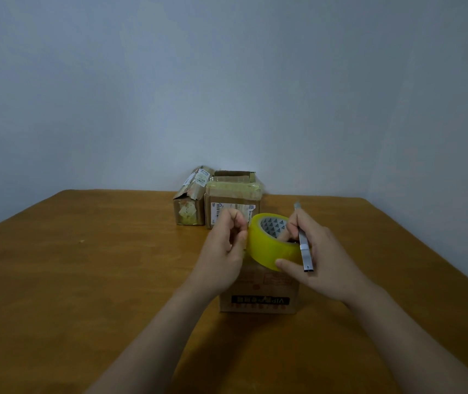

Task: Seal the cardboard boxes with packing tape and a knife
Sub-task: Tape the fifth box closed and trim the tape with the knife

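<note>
Yellow tape (269, 247) is held just above the near box (258, 301), which sits on the worktop (85, 280) directly under both hands. The right hand (323, 263) grips the roll, thumb on its outer face and fingers reaching into the core, and the knife (304, 247) is pinched along those same fingers (its far end points away). The left hand (222, 253) has its fingers (237, 220) pinched together at the roll's left edge, seemingly picking at the free end; I cannot tell whether any tape has lifted.

The step looks like starting a strip. The next move calls for drawing the end out and pressing it over the box's seam. The far boxes (232, 200) stand by the wall, well apart. Nothing blocks the work, though the knife crowds the right grip.
</note>
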